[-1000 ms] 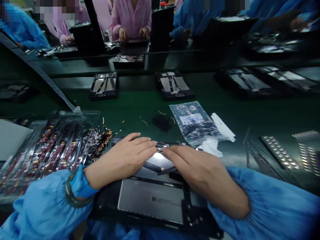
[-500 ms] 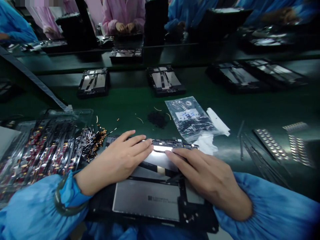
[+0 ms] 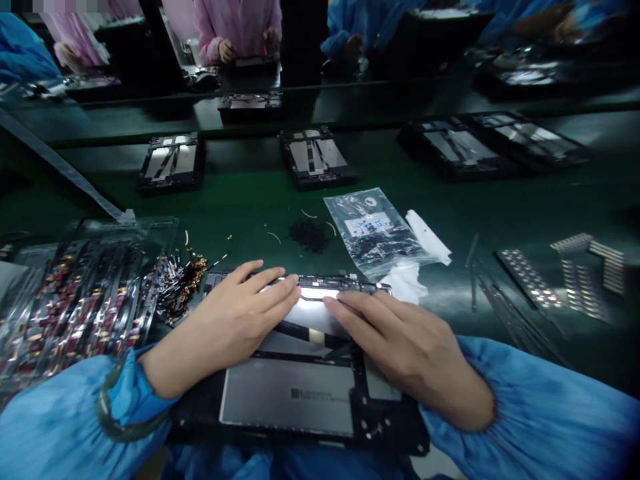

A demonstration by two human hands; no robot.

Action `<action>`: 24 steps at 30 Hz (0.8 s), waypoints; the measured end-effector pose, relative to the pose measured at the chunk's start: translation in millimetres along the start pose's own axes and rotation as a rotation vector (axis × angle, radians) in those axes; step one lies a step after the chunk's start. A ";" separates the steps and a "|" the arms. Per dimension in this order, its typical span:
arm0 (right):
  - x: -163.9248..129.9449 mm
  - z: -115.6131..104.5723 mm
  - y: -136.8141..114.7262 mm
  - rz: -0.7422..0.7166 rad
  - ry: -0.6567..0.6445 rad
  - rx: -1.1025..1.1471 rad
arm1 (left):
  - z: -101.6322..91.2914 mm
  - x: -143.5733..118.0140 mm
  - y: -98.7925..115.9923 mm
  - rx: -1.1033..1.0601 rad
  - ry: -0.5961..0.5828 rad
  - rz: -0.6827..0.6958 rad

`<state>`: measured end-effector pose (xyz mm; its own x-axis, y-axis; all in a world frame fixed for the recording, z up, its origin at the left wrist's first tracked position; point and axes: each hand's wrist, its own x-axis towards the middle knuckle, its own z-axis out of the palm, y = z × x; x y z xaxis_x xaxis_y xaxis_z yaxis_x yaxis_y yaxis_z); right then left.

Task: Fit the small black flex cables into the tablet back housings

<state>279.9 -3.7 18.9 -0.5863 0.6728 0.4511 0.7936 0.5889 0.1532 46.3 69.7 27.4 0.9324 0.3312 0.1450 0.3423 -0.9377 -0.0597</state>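
Note:
In front of me lies an opened tablet (image 3: 287,397), its silvery inner plates and black frame showing. My left hand (image 3: 240,313) rests on its far left part, fingers stretched out, the fingertips touching near the far edge. My right hand (image 3: 407,350) lies over the right side, fingers extended and their tips on the same far edge strip. A short gap between the fingertips shows a bright metal plate (image 3: 317,293). Both thumbs are mostly hidden, and I see nothing gripped in either hand.
On the left are plastic trays of flex cables (image 3: 95,300) and a heap of small cables (image 3: 177,283). Ahead are small black pieces (image 3: 310,235) and a plastic bag (image 3: 373,230). Tweezers (image 3: 510,313) and metal-dotted strips (image 3: 533,277) lie right. Further tablets (image 3: 317,157) and co-workers (image 3: 237,30) are beyond.
The view has shifted slightly, so most things appear a little further left. My hands keep nearly the same place on the tablet. Across the table, a pink-sleeved co-worker's hands have moved apart.

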 end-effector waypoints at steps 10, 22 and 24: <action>-6.8 -8.7 5.8 0.021 -0.067 0.025 | 2.0 -2.0 -4.8 -0.156 0.073 -0.044; -58.5 -9.2 -0.3 1.114 -0.021 0.712 | -27.1 25.7 -19.8 -0.186 0.042 -0.488; -55.8 -9.8 -0.5 1.224 -0.092 0.918 | -46.0 18.1 -28.1 -0.320 0.115 -0.728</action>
<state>313.8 -45.9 2.2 0.2966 0.9402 -0.1673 0.4312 -0.2882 -0.8550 48.2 97.2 77.2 0.4638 0.8748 0.1401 0.7937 -0.4806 0.3729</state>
